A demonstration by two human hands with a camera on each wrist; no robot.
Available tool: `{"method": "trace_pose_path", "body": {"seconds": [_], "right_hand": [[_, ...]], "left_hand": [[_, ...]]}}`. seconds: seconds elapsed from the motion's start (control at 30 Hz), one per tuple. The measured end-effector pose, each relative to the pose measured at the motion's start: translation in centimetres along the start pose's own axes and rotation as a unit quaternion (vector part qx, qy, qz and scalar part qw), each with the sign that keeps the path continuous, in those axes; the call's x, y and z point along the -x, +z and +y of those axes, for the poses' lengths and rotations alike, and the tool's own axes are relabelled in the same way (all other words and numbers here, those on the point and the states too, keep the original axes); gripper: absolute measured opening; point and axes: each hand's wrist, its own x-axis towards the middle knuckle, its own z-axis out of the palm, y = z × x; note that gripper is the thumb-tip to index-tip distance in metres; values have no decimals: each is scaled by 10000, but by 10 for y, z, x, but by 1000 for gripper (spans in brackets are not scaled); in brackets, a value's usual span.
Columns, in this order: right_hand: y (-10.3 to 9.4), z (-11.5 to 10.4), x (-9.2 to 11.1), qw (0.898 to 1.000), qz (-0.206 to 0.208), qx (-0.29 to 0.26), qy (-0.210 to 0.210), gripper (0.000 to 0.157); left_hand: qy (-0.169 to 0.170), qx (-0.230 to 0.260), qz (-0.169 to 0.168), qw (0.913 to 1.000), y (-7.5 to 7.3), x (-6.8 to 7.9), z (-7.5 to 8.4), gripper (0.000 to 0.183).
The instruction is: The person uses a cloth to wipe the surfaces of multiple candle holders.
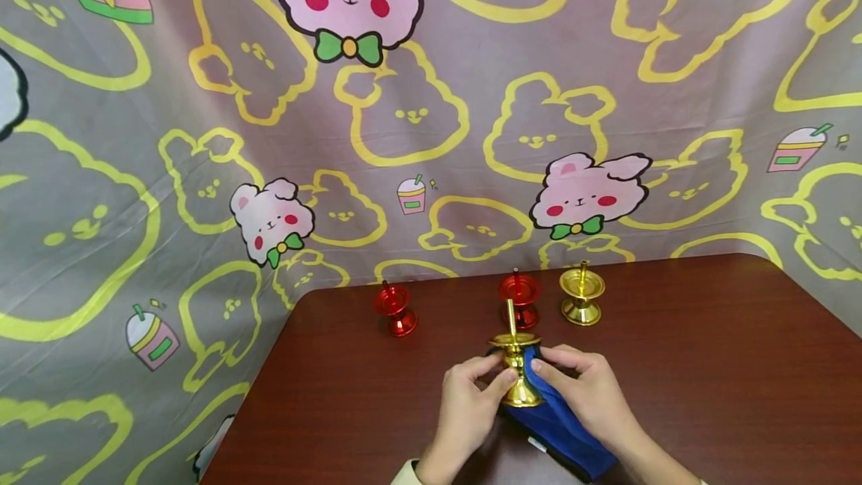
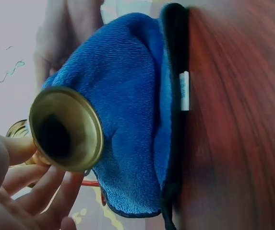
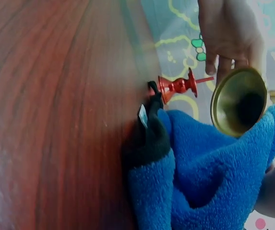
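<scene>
Held off the table in front of me is a gold candlestick (image 1: 524,395) with a spike on top. My left hand (image 1: 466,404) pinches its stem from the left side. In the left wrist view the hollow underside of its base (image 2: 90,139) faces the camera. My right hand (image 1: 598,394) grips a blue cloth (image 1: 569,432) with black edging, pressing it against the stem. The cloth hangs below and to the right of the candlestick. The right wrist view shows the cloth (image 3: 209,158) bunched beside the base (image 3: 228,103). Part of the right fingers is hidden by the cloth.
Along the back of the brown table (image 1: 323,410) stand a red candlestick (image 1: 399,316) at left, another red candlestick (image 1: 525,313) behind my hands, and a gold candlestick (image 1: 582,309) to its right. A patterned curtain (image 1: 471,126) encloses the table's back and sides.
</scene>
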Motion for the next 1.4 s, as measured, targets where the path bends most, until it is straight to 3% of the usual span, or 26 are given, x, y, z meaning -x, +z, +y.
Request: {"method": "trace_pose_path", "body": {"seconds": [0.1, 0.23, 0.3, 0.4, 0.5, 0.57, 0.63, 0.7, 0.8, 0.9, 1.03, 1.2, 1.4], "right_hand": [[5, -1, 2, 9985, 268, 452, -125, 19], [13, -1, 5, 9946, 628, 818, -79, 20], [15, -1, 6, 9936, 727, 865, -3, 20], [15, -1, 6, 9949, 685, 700, 233, 20], [9, 0, 3, 9962, 400, 180, 749, 25], [2, 1, 0, 9930, 87, -332, 1129, 32], [-6, 3, -3, 9845, -376, -956, 1418, 38], [-14, 7, -6, 9714, -897, -1595, 1511, 36], [-23, 14, -8, 9453, -1706, -2437, 1338, 25], [-26, 20, -7, 9240, -2132, -2973, 1110, 26], [-24, 22, -3, 9136, -2165, -3234, 1178, 28], [-22, 21, -2, 9158, -2158, -3107, 1353, 24], [-21, 21, -2, 9214, -2145, -2982, 1271, 23]], "left_hand": [[443, -801, 358, 9952, 3, 0, -1, 29], [1005, -1724, 849, 9762, 9, 0, -5, 29], [1106, -1911, 993, 9702, 11, 0, -7, 30], [1084, -1877, 1038, 9707, 13, 1, -9, 31], [1029, -1644, 921, 9767, 11, 1, -11, 31], [1019, -1208, 762, 9845, 9, 1, -12, 28], [847, -439, 542, 9940, 6, 1, -13, 26], [527, 461, 305, 9971, 3, 0, -15, 23], [-141, 1600, 12, 9870, -1, -2, -17, 20], [-620, 2091, -228, 9757, -3, -3, -19, 19], [-861, 2232, -611, 9690, -3, -1, -21, 25], [-691, 1956, -903, 9741, -4, 0, -22, 27], [-410, 1689, -1038, 9793, -5, 0, -21, 25]]}}
